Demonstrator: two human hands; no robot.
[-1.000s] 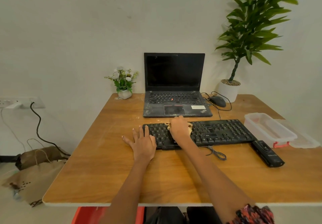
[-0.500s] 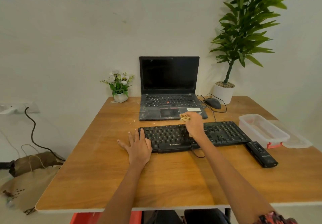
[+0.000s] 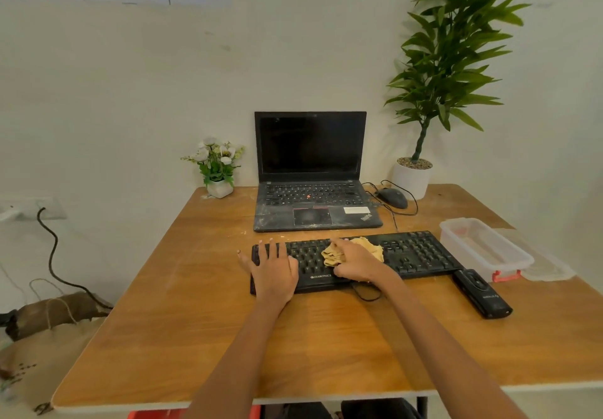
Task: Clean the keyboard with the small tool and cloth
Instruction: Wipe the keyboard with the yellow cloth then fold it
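A black keyboard [image 3: 414,252] lies across the middle of the wooden table [image 3: 326,347]. My left hand [image 3: 274,270] rests flat on the keyboard's left end, fingers spread. My right hand [image 3: 357,262] presses a crumpled tan cloth [image 3: 332,254] onto the middle keys, fingers bent over it. A black elongated small tool [image 3: 483,293] lies on the table just right of the keyboard's near corner, untouched.
A dusty open laptop [image 3: 313,203] stands behind the keyboard. A mouse [image 3: 393,197] with its cable, a white-potted tall plant [image 3: 411,179] and a small flower pot [image 3: 219,187] line the back. A clear plastic box [image 3: 483,249] and its lid [image 3: 545,265] sit right.
My right hand came back from the keyboard's far edge to its middle keys with the cloth. My left hand shifted from the table beside the keyboard onto its left end.
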